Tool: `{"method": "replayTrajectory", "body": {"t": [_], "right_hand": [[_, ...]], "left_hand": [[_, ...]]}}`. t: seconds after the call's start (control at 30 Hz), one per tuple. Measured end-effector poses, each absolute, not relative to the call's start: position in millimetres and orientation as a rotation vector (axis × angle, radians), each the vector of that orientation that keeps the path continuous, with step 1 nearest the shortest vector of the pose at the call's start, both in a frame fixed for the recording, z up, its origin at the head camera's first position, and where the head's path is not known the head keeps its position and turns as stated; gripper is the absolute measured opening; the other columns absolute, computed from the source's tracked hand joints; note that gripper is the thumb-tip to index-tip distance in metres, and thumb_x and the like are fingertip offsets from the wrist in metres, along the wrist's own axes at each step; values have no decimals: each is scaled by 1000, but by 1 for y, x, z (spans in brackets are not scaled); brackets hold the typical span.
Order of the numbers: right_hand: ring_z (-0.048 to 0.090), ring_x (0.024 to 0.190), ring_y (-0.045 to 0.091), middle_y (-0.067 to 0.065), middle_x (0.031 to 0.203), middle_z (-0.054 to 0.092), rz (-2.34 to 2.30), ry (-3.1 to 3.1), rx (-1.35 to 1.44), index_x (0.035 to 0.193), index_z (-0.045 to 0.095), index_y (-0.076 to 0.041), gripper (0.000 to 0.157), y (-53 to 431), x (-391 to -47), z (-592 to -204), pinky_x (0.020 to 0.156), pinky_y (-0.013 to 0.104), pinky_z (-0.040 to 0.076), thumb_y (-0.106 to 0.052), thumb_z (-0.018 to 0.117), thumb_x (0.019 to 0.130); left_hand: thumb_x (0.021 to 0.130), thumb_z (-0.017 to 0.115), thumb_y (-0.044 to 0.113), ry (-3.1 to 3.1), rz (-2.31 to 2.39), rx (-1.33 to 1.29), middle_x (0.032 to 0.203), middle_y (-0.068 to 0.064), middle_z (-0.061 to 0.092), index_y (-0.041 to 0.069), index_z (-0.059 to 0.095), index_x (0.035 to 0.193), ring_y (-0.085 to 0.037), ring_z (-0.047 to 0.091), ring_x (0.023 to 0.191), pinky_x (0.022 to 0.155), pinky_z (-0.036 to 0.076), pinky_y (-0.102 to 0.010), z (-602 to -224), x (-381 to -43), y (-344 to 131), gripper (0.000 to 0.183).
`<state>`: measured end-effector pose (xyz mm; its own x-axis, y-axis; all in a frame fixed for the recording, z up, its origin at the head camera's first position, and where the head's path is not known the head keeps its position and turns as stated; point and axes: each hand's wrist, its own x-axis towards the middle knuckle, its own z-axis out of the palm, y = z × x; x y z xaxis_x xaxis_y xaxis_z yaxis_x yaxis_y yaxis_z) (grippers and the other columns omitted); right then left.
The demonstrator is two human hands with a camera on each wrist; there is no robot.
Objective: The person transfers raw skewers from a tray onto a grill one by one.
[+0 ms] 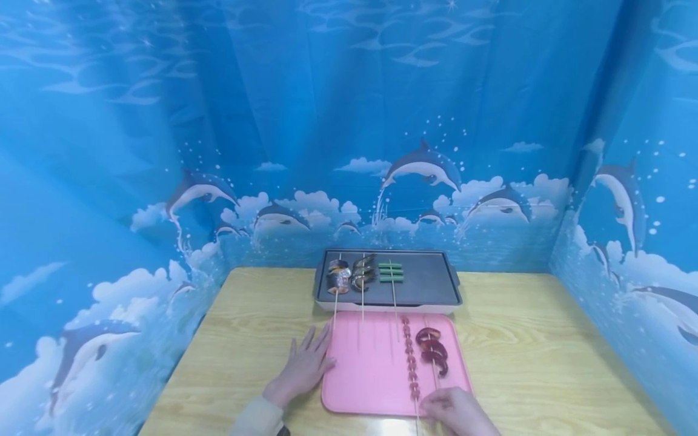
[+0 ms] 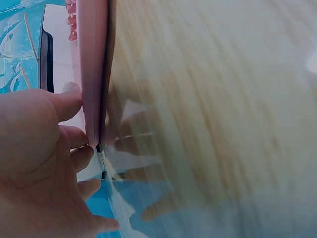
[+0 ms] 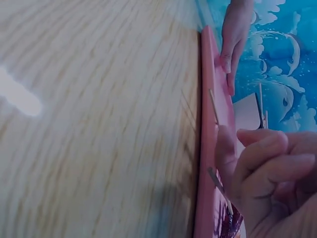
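Note:
My left hand [image 1: 304,366], fingers spread, rests at the left edge of a pink tray [image 1: 365,381], its thumb on the rim in the left wrist view. At the tray's front right, my right hand [image 1: 455,412] has loosely bent fingers; a gap shows between thumb [image 3: 226,153] and index fingertip. Near that thumb tip runs the stick of a skewer of small pinkish-red pieces [image 1: 410,360], which overhangs the front rim. Right of it lies a skewer of dark red curled pieces [image 1: 433,351]; its stick [image 3: 218,183] passes beside the same thumb.
Behind the tray stands a dark grill plate [image 1: 425,281] on a pale base. On it lie a skewer of chunky grey-and-orange pieces [image 1: 339,278], one of dark curved pieces [image 1: 363,272] and one of green lengths [image 1: 391,273]; their sticks overhang towards the tray. Dolphin-print curtains [image 1: 349,121] surround the wooden table [image 1: 262,315].

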<state>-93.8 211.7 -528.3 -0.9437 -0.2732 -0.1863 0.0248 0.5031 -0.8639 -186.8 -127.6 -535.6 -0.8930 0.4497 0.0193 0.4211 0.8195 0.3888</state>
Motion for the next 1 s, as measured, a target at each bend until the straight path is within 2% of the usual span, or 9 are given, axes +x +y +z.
{"method": "replayTrajectory", "body": {"t": [0.1,0.23,0.67,0.83,1.0], "right_hand": [[67,78,17,8,89,76,-1335,2544,-200,98,76,-1,22,208,-95,-529,72,37,59,-22,75,89],[66,77,18,5,87,76,-1299,2586,-158,92,77,-5,19,203,-95,-529,70,41,58,-23,78,87],[63,70,15,2,81,75,-1297,2624,-62,89,77,-8,18,192,-93,-527,67,38,57,-25,79,85],[58,57,13,-3,72,69,-1353,2552,-62,92,77,-8,22,186,-92,-529,56,29,53,-29,76,88],[54,50,11,-3,61,62,-1359,2583,-93,89,76,-6,15,184,-92,-534,49,25,50,-20,76,86]], "left_hand": [[106,49,34,2925,607,701,164,-17,29,-2,34,155,-50,22,149,110,14,-81,-535,-186,-127,63],[105,51,36,2923,618,698,164,-17,29,-2,34,155,-50,22,149,110,14,-81,-537,-187,-127,65],[104,52,38,2931,615,701,163,-18,30,-2,34,155,-51,23,148,110,15,-82,-542,-189,-128,67],[104,53,37,2931,631,691,164,-19,29,-2,32,156,-51,21,148,110,14,-81,-543,-191,-130,68],[104,53,36,2924,650,709,163,-21,30,-4,33,155,-53,21,147,110,13,-82,-544,-191,-130,67]]}}
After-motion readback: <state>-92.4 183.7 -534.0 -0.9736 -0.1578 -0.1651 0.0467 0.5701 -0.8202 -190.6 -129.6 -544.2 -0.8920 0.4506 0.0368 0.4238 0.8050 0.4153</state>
